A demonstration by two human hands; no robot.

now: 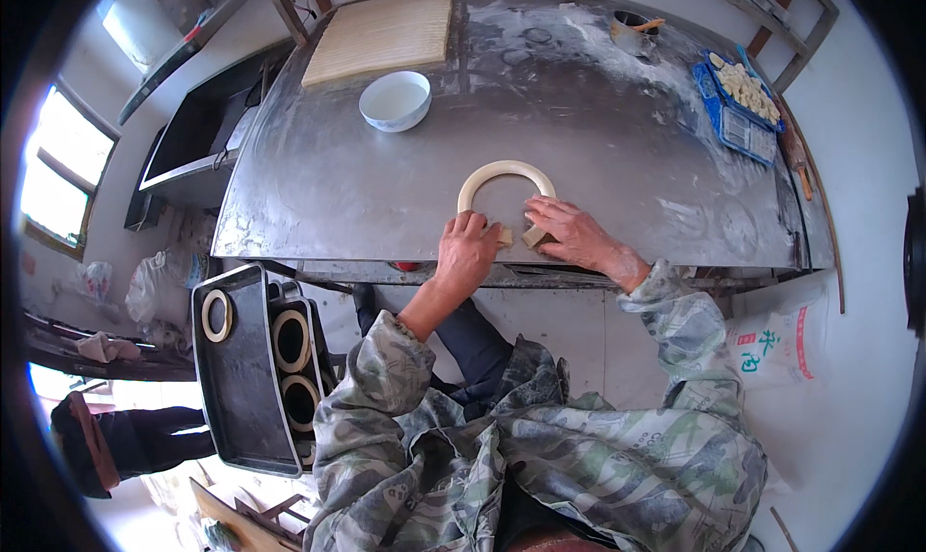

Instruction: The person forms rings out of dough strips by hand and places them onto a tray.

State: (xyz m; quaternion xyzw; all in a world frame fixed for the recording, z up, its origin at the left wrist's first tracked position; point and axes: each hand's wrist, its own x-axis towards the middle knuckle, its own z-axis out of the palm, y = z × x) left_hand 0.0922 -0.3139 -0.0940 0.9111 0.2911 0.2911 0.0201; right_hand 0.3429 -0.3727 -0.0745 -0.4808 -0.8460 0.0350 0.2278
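A pale rope of dough (506, 169) lies bent into an arch near the front edge of the metal table (328, 195), its two cut ends toward me and a gap between them. My left hand (465, 251) is closed round the left end, whose tip shows past the fingers. On the opposite side, my right hand (577, 235) grips the right end between thumb and fingers, with the square cut face poking out. Behind the arch, to the left, stands a white bowl (400, 122); what is in it is hard to make out.
A sheet of dough scored in strips (381, 36) lies far left. At the far right are a metal cup (629, 37), a blue package (745, 135) with dough bits on it, and a rolling pin (797, 156). Lower left, a black tray (236, 398) holds a dough ring (206, 317); more rings sit beside it.
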